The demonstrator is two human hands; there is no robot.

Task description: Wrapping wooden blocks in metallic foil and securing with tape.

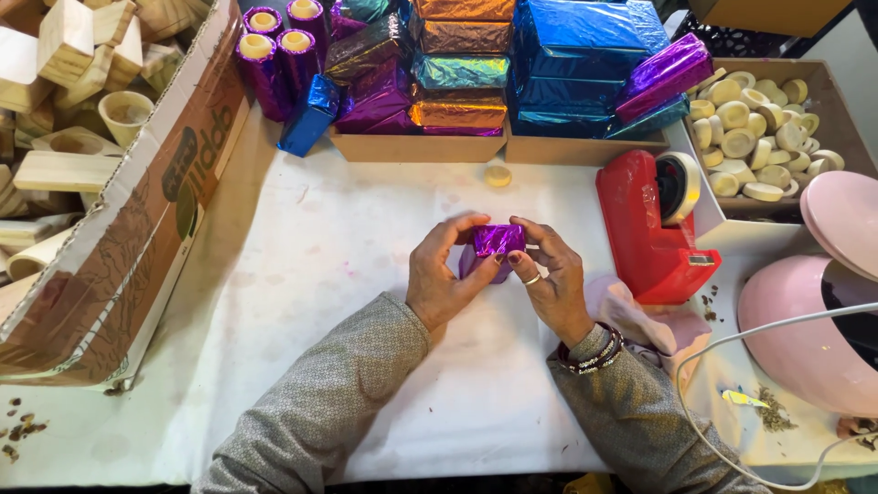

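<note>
Both hands meet mid-worktop over a small purple foil-wrapped block (497,241). Left hand (445,274) cups its near-left side, fingers curled round the end; right hand (551,279) pinches the right edge of the foil, thumb and forefinger pressed onto it. Both grips closed on the block, which sits just above the white-covered worktop (347,265), maybe touching it; can't tell.

To do the fold well, I'd judge: keep the left hand steadying the block, pull the foil taut before creasing, press each flap flat so it doesn't spring up or tear at the corners.

Red tape dispenser (651,229) right of the hands, close. Far side: shallow cardboard trays (416,146) stacked with foil-wrapped blocks, purple, orange, teal and blue. Far left of those, purple-wrapped cylinders (279,55) with pale tops showing. Big brown cardboard box (137,229) at left, green-and-dark printed logo on its flap, filled with bare wooden blocks (69,55). Far right, a box of pale round wooden discs (754,128); one loose disc (497,176) lies near the trays. Pink bowl (805,320) near right, white cable (732,402) across it.
</note>
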